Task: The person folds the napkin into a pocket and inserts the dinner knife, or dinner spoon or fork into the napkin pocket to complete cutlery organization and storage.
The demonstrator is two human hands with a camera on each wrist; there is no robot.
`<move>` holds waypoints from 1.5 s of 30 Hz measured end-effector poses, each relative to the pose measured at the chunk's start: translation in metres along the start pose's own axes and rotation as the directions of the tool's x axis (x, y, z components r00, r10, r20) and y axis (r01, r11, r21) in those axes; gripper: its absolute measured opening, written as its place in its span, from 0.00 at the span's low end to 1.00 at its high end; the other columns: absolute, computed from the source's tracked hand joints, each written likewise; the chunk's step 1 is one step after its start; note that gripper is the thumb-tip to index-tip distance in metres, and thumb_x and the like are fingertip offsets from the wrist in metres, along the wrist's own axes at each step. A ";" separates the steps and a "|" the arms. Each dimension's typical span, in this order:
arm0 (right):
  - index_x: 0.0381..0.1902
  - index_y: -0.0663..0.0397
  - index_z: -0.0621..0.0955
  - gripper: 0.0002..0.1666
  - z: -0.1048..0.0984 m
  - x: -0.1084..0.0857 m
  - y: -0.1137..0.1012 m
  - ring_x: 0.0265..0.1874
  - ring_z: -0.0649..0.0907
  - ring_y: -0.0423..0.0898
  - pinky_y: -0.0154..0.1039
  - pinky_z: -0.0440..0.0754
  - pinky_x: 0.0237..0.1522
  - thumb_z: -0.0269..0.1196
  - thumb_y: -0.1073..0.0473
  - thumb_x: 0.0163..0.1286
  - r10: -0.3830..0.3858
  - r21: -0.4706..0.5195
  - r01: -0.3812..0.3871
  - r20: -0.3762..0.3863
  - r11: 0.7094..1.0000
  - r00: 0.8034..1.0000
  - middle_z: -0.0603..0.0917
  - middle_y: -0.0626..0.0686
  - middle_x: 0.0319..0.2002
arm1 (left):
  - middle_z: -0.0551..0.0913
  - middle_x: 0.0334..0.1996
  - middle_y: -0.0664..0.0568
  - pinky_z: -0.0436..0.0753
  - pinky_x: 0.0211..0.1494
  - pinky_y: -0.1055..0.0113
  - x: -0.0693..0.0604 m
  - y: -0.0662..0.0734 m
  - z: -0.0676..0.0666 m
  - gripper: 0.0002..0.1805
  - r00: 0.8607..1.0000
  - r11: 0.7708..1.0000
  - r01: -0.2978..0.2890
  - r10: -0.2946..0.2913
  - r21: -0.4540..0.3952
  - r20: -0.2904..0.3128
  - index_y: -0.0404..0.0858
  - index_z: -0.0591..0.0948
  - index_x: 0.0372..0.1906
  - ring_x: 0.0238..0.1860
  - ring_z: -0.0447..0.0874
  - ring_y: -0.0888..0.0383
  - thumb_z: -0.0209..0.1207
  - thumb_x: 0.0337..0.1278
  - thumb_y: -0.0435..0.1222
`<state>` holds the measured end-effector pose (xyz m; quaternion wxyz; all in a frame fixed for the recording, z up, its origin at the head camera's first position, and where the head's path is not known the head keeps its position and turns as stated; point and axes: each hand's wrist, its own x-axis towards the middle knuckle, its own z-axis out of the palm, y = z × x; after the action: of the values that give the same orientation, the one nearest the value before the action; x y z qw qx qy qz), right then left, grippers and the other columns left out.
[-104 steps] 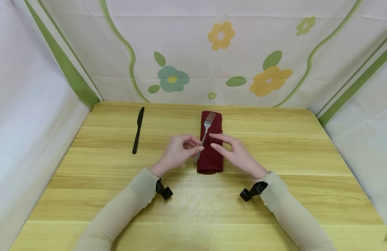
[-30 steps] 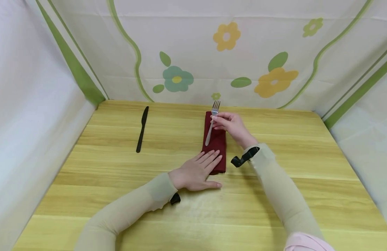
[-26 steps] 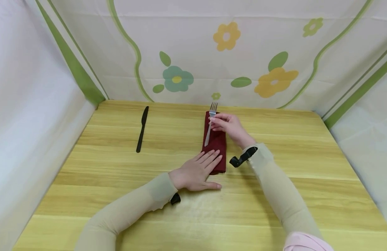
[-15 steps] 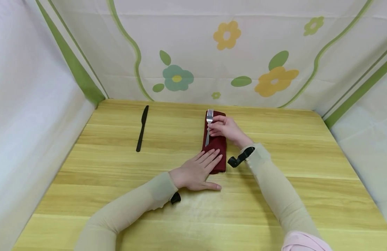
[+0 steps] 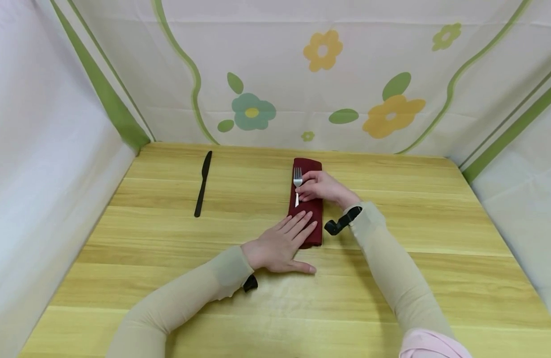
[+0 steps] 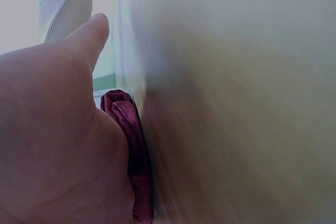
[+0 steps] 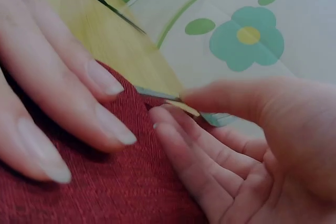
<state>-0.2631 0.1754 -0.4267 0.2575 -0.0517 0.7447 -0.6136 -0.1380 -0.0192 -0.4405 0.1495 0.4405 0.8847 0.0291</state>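
A dark red folded napkin (image 5: 308, 164) lies lengthwise on the table. My left hand (image 5: 280, 246) rests flat over its near part, fingers straight and thumb out to the side. Between thumb and fingertips, my right hand (image 5: 325, 188) pinches a metal fork (image 5: 297, 179), tines pointing away from me. The lower end of the fork's handle is hidden in a fold of the napkin. In the right wrist view the fork handle (image 7: 156, 93) slips under the cloth edge, close to the left fingertips (image 7: 113, 127). The left wrist view shows the napkin's rolled end (image 6: 126, 114) beside the left hand.
A black knife (image 5: 202, 184) lies on the wooden table (image 5: 257, 308), left of the napkin. A white cloth with printed flowers (image 5: 275, 64) hangs behind the table's far edge, and white cloth stands at both sides.
The fork went from my left hand to my right. My left hand came down flat on the napkin. Lately the fork has slid toward me, its handle end going under the fold.
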 end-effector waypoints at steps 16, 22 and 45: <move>0.48 0.73 0.75 0.09 -0.005 0.003 0.003 0.29 0.88 0.47 0.41 0.87 0.39 0.57 0.69 0.77 0.025 0.013 -0.026 0.008 1.000 1.000 0.85 0.62 0.34 | 0.28 0.81 0.49 0.31 0.77 0.59 -0.002 0.003 -0.002 0.59 1.000 1.000 0.001 -0.001 0.029 -0.006 0.43 0.36 0.82 0.79 0.20 0.53 0.38 0.62 0.76; 0.40 0.70 0.76 0.09 -0.010 0.003 0.001 0.26 0.87 0.46 0.39 0.87 0.36 0.61 0.65 0.75 0.044 -0.039 -0.041 0.081 0.998 0.996 0.85 0.60 0.31 | 0.30 0.82 0.48 0.34 0.78 0.58 -0.006 0.007 -0.008 0.59 1.000 1.000 0.000 0.000 0.024 -0.010 0.41 0.39 0.83 0.79 0.23 0.52 0.42 0.62 0.75; 0.44 0.71 0.74 0.07 -0.014 0.005 0.007 0.31 0.88 0.48 0.40 0.87 0.39 0.57 0.68 0.78 0.022 0.018 -0.023 0.083 1.000 0.996 0.85 0.63 0.35 | 0.29 0.81 0.46 0.34 0.78 0.59 -0.007 0.008 -0.010 0.60 1.000 1.000 0.020 -0.020 0.018 0.000 0.41 0.39 0.83 0.79 0.23 0.52 0.44 0.62 0.75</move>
<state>-0.2715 0.1875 -0.4334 0.2955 -0.0662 0.7281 -0.6149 -0.1306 -0.0190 -0.4273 0.1461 0.4330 0.8892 0.0196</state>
